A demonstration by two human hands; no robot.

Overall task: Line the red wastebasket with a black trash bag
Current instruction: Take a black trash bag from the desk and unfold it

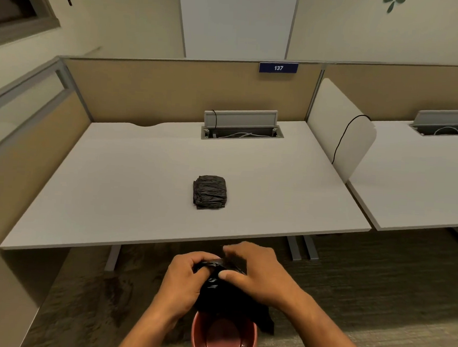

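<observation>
I am looking down from the head camera, and I am seeing both hands working close together just in front of the near edge of the white desk (143, 174). The left hand (184, 279) is curling its fingers tightly around the upper part of a black trash bag (226, 295), and the right hand (257, 273) is pinching the same bag from the other side, with the thumb pressing on the front and the other fingers closing over the top (these fingers are a little blurred, so I cannot tell exactly how they are lying). The bag is hanging down crumpled between the two hands, and its lower corner is falling to the right side. Directly under the bag, the red wastebasket (223, 340) is standing on the carpet (362, 299) with its mouth open upward; the bag is overlapping the far rim in my view, but I cannot tell if it is touching it. In the middle of the desk, well apart from the hands, a folded stack of black bags (210, 191) is lying flat. At the back of the desk, a cable tray (242, 131) is standing with its lid raised, and a blue plate reading 137 (278, 68) is sitting on top of the beige partition (174, 91).
</observation>
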